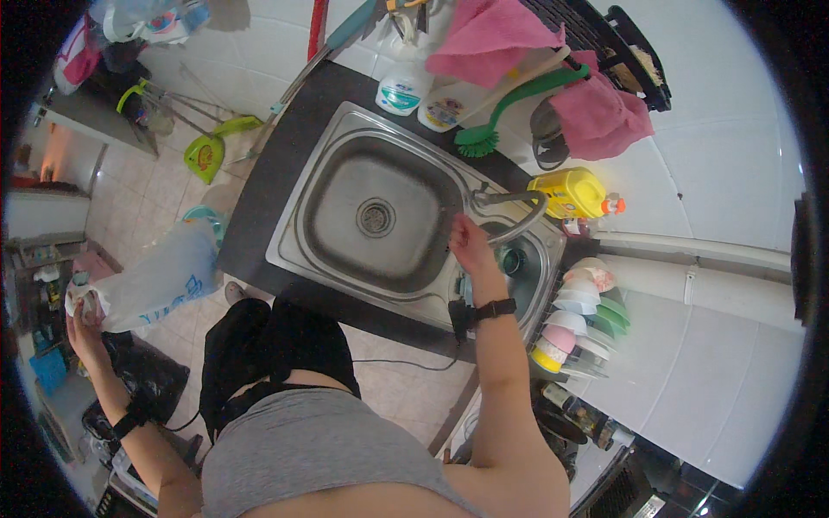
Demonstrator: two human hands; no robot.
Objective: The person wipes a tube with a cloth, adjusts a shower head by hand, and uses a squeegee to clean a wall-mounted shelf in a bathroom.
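Note:
At the far left my left hand (pixel 86 332) is closed on the gathered end of a whitish plastic bag (pixel 168 272) with blue print. The bag stretches toward the counter's left end. My right hand (pixel 472 246) hovers at the right side of the steel sink basin (pixel 345 250), beside the curved faucet (pixel 534 220). Its fingers are curled in, and whatever they may hold is hidden. The main basin shows its round drain (pixel 376 217). In the smaller basin to the right, partly behind my right wrist, sits a dark green cup (pixel 512 261).
Behind the sink stand spray bottles (pixel 403 89), a green brush (pixel 479 136) and a yellow bottle (pixel 570 192). Pink cloths (pixel 600 116) hang above. Bowls and plates (pixel 574 315) fill a rack at right. A green dustpan (pixel 205 155) and a black bag (pixel 151 371) are on the floor.

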